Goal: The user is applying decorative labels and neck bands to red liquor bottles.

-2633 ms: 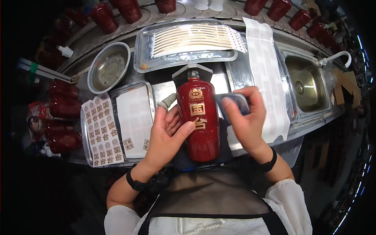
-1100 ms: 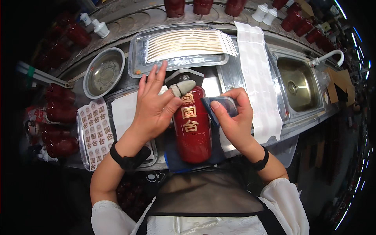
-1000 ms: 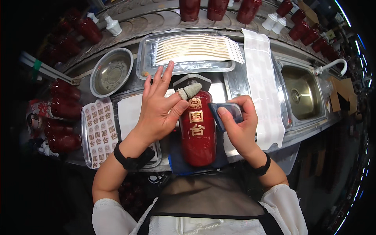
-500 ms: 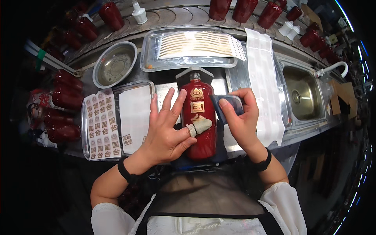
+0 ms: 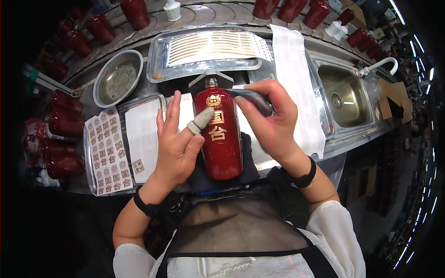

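A dark red glossy bottle point(image 5: 221, 139) with gold label squares lies on a dark blue cushion point(image 5: 247, 167) at the counter's front, neck pointing away from me. My left hand point(image 5: 178, 139) is spread open beside it, its covered index fingertip pressing on the bottle's upper label. My right hand point(image 5: 271, 120) grips a dark flat tool point(image 5: 252, 98) held against the bottle's right shoulder.
A tray point(image 5: 107, 157) with a sheet of small square labels and white paper sits left. A tray of gold strips point(image 5: 213, 46) lies behind, beside a steel bowl point(image 5: 118, 78). White cloth point(image 5: 296, 88) and a sink point(image 5: 345, 95) lie right. Red bottles point(image 5: 65, 129) line the left and back.
My left hand slid from the bottle's lower body up to its upper label. My right hand with the tool stayed at the bottle's right shoulder. The view tilted slightly.
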